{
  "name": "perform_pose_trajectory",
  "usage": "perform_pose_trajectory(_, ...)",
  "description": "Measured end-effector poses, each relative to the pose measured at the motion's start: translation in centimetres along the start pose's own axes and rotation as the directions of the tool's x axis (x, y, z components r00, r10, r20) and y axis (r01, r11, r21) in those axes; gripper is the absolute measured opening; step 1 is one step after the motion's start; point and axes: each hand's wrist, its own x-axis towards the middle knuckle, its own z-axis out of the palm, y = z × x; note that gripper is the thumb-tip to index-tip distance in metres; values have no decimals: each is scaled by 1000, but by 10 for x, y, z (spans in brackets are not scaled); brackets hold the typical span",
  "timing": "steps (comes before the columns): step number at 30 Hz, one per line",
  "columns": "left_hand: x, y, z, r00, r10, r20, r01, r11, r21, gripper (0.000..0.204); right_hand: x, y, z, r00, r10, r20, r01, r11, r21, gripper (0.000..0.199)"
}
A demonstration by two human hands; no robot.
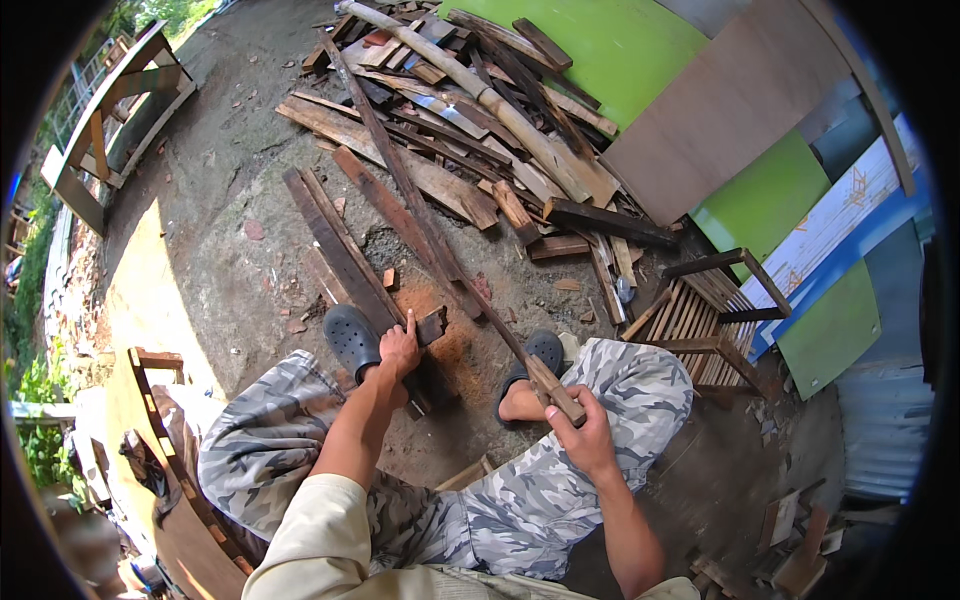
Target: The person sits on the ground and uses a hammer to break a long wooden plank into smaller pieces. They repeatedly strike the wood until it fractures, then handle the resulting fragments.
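Note:
My left hand (400, 350) presses down on the lower part of a dark wooden plank (345, 255), index finger stretched out and the other fingers bent. A short dark wood block (431, 326) sticks out just beside that fingertip. My left foot, in a dark clog (351, 340), rests against the same timber. My right hand (583, 428) is closed round the light wooden handle (553, 388) of a tool. A long, narrow dark strip like a blade runs from the handle up and to the left; where it ends among the dark sticks, I cannot tell.
A heap of scrap boards (430, 130) with a bamboo pole (470, 85) lies ahead. Reddish dust (455, 345) covers the ground between my feet. A slatted wooden frame (700, 315) stands at right, near leaning green panels (765, 190). Wooden furniture (110, 120) stands far left.

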Motion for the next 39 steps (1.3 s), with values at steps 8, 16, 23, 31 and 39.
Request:
perform_pose_trajectory(8, 13, 4, -2, 994, 7, 113, 10, 988, -152, 87, -13, 4, 54, 996, -92, -9, 86, 959, -269, 28)
perform_pose_trajectory(16, 35, 6, 18, 982, -166, 89, 187, 796, -576, 68, -18, 19, 115, 999, -34, 43, 46, 939, -341, 33)
perform_pose_trajectory(23, 42, 10, 25, 975, -217, 53, 207, 786, -582, 59, -15, 37, 119, 996, -62, 64, 78, 957, -279, 34)
perform_pose_trajectory(31, 33, 15, 19, 981, -191, -15, 159, 855, -493, 94, -18, 45, 115, 994, -97, -48, 84, 970, -226, 35)
perform_pose_trajectory(39, 21, 39, 19, 936, -236, -260, 154, 941, -300, 92, -20, 33, 81, 962, -108, -250, 52, 974, -220, 37)
